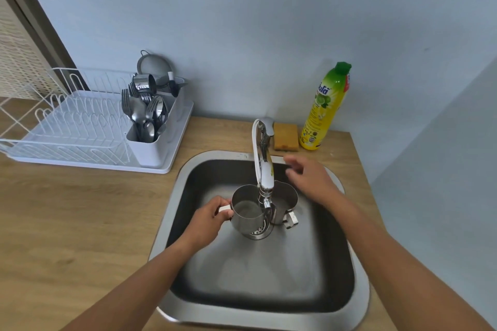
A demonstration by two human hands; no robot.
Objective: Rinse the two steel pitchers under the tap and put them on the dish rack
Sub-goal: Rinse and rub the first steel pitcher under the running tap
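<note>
Two steel pitchers stand close together in the steel sink (269, 314), under the chrome tap (265, 166). My left hand (208, 220) grips the handle of the left pitcher (246, 213), which sits below the spout. The right pitcher (285, 196) is partly hidden behind the tap, its handle pointing toward me. My right hand (309, 177) hovers above it beside the tap, fingers apart and holding nothing. Whether water is running I cannot tell. The white dish rack (80, 126) stands on the wooden counter at the left.
A cutlery holder (150, 121) full of forks and spoons sits at the rack's right end, with a strainer behind it. A yellow sponge (286, 137) and a yellow dish soap bottle (325, 107) stand behind the sink. A drain strainer (259, 231) lies below the left pitcher.
</note>
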